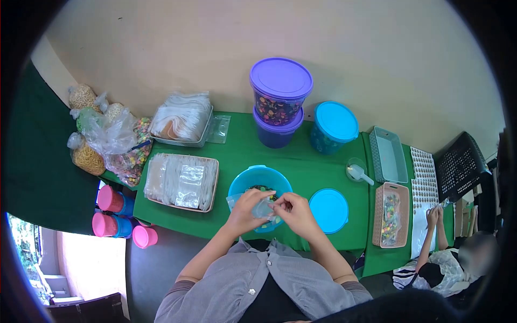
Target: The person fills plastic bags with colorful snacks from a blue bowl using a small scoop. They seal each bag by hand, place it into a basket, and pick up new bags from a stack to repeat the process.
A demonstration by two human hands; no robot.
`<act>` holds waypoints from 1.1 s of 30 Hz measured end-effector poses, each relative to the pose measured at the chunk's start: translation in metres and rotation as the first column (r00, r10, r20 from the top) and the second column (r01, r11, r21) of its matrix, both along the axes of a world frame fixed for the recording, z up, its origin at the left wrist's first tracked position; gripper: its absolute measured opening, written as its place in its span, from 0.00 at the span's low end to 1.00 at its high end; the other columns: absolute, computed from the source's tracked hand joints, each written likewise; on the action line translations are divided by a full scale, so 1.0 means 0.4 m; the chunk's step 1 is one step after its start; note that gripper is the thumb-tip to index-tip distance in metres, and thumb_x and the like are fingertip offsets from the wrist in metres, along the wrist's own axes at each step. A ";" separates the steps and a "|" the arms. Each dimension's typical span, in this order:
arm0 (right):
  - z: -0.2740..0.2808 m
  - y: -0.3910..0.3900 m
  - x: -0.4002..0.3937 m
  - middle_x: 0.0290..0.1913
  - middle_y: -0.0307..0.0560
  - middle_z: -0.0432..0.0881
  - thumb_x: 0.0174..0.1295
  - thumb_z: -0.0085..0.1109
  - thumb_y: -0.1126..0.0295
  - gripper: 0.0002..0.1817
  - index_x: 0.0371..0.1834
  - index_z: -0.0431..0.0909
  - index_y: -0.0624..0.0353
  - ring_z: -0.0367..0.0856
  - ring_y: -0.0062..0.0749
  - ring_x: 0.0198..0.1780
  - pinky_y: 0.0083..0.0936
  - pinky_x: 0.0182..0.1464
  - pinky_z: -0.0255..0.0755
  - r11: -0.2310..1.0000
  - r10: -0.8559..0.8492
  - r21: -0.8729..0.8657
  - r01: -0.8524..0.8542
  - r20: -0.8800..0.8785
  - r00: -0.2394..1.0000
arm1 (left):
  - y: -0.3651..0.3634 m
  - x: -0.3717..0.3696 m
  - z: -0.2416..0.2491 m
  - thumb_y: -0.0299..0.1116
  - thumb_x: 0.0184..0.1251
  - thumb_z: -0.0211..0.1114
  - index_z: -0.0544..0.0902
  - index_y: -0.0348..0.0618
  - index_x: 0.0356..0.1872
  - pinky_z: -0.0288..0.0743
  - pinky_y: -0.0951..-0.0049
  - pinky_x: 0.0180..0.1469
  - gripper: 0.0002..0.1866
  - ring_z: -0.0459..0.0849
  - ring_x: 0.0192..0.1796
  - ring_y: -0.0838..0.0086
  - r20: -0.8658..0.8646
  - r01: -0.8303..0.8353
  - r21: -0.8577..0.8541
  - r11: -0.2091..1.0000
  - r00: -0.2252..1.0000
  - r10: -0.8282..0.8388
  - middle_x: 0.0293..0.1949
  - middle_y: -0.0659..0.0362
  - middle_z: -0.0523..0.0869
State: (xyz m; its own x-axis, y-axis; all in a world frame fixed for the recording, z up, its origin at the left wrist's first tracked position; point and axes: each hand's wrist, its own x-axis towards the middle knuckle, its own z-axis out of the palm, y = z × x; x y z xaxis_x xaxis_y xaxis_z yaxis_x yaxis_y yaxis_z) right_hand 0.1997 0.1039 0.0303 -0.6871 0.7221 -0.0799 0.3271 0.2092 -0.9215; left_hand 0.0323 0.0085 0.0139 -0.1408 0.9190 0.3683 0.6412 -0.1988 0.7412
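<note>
Over a blue tub (237, 183) of small colourful pieces, my left hand (249, 211) curls round a clear plastic bag (262, 209). The fingers of my right hand (293, 211) are pinched together at the bag's right edge. Both hands cover part of the tub's contents. A round blue lid (328, 210) lies on the green cloth right of the tub. Left of the tub, a basket (213, 198) holds flat clear bags.
Purple tubs (281, 79) and a lidded blue tub (334, 126) stand behind. A white scoop (360, 173) rests in a clear cup. Filled bags (88, 159) lie at left. Baskets (390, 156) and a co-worker's hands (435, 216) are at right.
</note>
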 end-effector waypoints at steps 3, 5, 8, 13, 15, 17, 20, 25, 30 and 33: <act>0.003 0.021 -0.014 0.42 0.50 0.82 0.55 0.70 0.68 0.22 0.52 0.77 0.63 0.81 0.33 0.42 0.28 0.45 0.74 0.974 0.050 -0.203 -0.103 -0.250 0.967 | 0.007 -0.006 -0.004 0.29 0.46 0.79 0.75 0.44 0.59 0.75 0.68 0.54 0.35 0.82 0.48 0.68 0.141 0.002 0.029 1.000 0.990 -0.006 0.42 0.57 0.81; 0.003 0.004 -0.032 0.57 0.56 0.79 0.56 0.72 0.65 0.34 0.65 0.69 0.60 0.78 0.41 0.58 0.32 0.61 0.69 0.991 0.123 0.022 -0.128 -0.477 0.870 | -0.003 0.003 -0.013 0.28 0.55 0.76 0.74 0.42 0.52 0.75 0.71 0.53 0.25 0.80 0.50 0.73 0.641 -0.064 0.044 0.997 0.767 0.021 0.44 0.59 0.79; -0.043 -0.028 -0.052 0.65 0.59 0.73 0.54 0.73 0.64 0.41 0.71 0.63 0.58 0.73 0.43 0.65 0.35 0.69 0.63 0.941 0.337 0.088 -0.326 -0.262 0.904 | -0.017 0.029 -0.002 0.27 0.60 0.73 0.71 0.42 0.48 0.74 0.71 0.53 0.20 0.79 0.50 0.74 0.798 -0.020 0.184 0.983 0.587 -0.137 0.45 0.60 0.77; -0.033 -0.003 -0.106 0.59 0.55 0.77 0.61 0.66 0.61 0.35 0.70 0.65 0.59 0.78 0.43 0.57 0.38 0.62 0.69 0.911 0.392 0.010 -0.411 -0.328 0.860 | -0.030 -0.013 -0.005 0.28 0.62 0.71 0.69 0.42 0.47 0.75 0.71 0.50 0.19 0.80 0.45 0.73 0.700 -0.277 0.356 0.893 0.712 -0.058 0.41 0.58 0.77; -0.067 0.055 -0.132 0.56 0.55 0.78 0.64 0.62 0.61 0.31 0.69 0.66 0.58 0.78 0.44 0.56 0.39 0.61 0.69 0.924 0.381 0.106 -0.366 -0.247 0.891 | -0.050 -0.070 0.022 0.29 0.64 0.70 0.69 0.41 0.46 0.76 0.70 0.50 0.17 0.81 0.43 0.72 0.688 -0.509 0.324 0.798 0.706 0.170 0.39 0.57 0.77; -0.107 0.108 -0.159 0.54 0.55 0.79 0.68 0.53 0.65 0.21 0.63 0.72 0.59 0.79 0.48 0.53 0.41 0.59 0.71 0.854 0.392 0.374 -0.361 -0.008 0.920 | -0.065 -0.144 0.029 0.29 0.63 0.70 0.71 0.40 0.46 0.76 0.69 0.50 0.17 0.82 0.43 0.71 0.601 -0.580 0.250 0.775 0.721 0.346 0.39 0.56 0.79; -0.221 0.157 -0.225 0.56 0.53 0.79 0.63 0.58 0.68 0.20 0.59 0.77 0.59 0.80 0.48 0.54 0.41 0.57 0.73 0.648 0.560 0.271 -0.712 0.464 0.687 | -0.067 -0.185 -0.018 0.30 0.60 0.72 0.73 0.40 0.44 0.76 0.69 0.50 0.16 0.83 0.45 0.69 0.392 -0.605 0.042 0.795 0.742 0.544 0.39 0.54 0.81; -0.366 0.139 -0.319 0.52 0.51 0.81 0.55 0.63 0.73 0.18 0.51 0.84 0.50 0.80 0.45 0.55 0.40 0.54 0.75 0.267 0.467 0.228 -0.936 0.819 0.333 | -0.061 -0.172 -0.203 0.34 0.55 0.75 0.74 0.42 0.46 0.77 0.65 0.51 0.22 0.86 0.46 0.65 0.084 -0.471 -0.208 0.858 0.865 0.495 0.39 0.54 0.85; -0.492 0.151 -0.354 0.54 0.51 0.81 0.59 0.59 0.69 0.14 0.47 0.86 0.55 0.80 0.42 0.57 0.39 0.54 0.74 0.131 0.266 0.162 -0.978 0.945 0.192 | -0.058 -0.151 -0.175 0.30 0.49 0.75 0.73 0.43 0.45 0.76 0.64 0.50 0.23 0.86 0.44 0.63 0.158 -0.477 -0.365 0.799 0.815 0.558 0.39 0.53 0.85; -0.490 0.176 -0.326 0.53 0.52 0.81 0.58 0.58 0.70 0.15 0.47 0.84 0.62 0.79 0.44 0.57 0.38 0.54 0.75 0.173 0.301 0.188 -0.967 0.925 0.233 | -0.063 -0.148 -0.154 0.27 0.46 0.74 0.71 0.43 0.44 0.76 0.64 0.49 0.24 0.85 0.44 0.66 0.193 -0.463 -0.375 0.803 0.809 0.556 0.40 0.54 0.86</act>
State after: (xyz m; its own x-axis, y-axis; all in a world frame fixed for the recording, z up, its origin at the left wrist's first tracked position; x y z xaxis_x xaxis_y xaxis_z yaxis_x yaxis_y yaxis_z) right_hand 0.0694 0.1742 -0.1659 -0.8502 -0.0065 -0.5265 -0.0304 0.9989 0.0366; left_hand -0.0271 -0.0169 -0.0477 -0.6730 0.7386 -0.0380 0.3410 0.3555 0.8703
